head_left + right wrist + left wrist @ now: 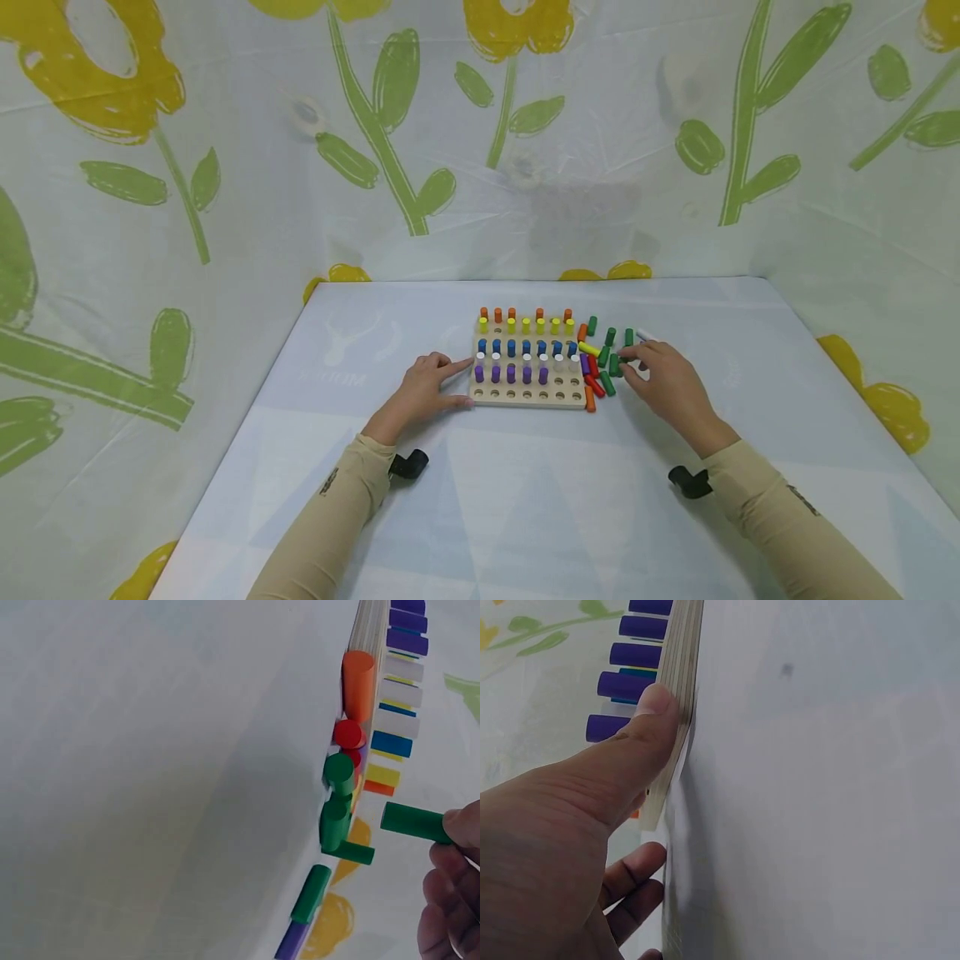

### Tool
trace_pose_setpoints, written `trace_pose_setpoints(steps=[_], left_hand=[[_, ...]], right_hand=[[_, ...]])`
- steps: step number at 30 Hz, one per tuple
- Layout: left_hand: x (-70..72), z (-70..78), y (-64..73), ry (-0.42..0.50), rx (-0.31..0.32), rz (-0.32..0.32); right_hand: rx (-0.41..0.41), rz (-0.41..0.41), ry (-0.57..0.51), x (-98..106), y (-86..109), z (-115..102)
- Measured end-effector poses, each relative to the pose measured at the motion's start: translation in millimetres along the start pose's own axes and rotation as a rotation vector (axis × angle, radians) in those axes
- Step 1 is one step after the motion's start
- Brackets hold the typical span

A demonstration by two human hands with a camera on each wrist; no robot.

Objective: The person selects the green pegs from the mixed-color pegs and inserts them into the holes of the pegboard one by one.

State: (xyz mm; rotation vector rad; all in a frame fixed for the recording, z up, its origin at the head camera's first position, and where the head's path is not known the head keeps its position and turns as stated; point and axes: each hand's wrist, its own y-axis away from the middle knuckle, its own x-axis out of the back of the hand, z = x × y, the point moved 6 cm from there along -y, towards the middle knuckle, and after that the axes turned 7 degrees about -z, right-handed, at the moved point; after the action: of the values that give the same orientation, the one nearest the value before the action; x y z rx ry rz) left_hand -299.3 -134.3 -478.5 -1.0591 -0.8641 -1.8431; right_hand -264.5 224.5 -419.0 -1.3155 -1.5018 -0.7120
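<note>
Away from the board edge (365, 626), right fingers (454, 864) pinch a green peg (411, 823).

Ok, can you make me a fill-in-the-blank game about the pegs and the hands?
The right hand holds a ____ peg.
Only the ____ hand touches the wooden board.
The pegs standing in the board's farthest row are ____.
The white pegs stand between the blue row and the ____ row.

Missing words: green; left; orange; purple.
</note>
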Motion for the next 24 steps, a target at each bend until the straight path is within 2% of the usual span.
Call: trace_pose_setpoints(steps=[11,24], left_hand=[[-1.7,-2.4,-1.7,-0.001,0.011,-0.013],[-0.2,-1.0,-0.2,0.009,0.024,-0.023]], right_hand=[[0.052,0.021,-0.011,0,-1.0,-8],[0.056,-0.001,-0.007,-3,-0.9,-17]])
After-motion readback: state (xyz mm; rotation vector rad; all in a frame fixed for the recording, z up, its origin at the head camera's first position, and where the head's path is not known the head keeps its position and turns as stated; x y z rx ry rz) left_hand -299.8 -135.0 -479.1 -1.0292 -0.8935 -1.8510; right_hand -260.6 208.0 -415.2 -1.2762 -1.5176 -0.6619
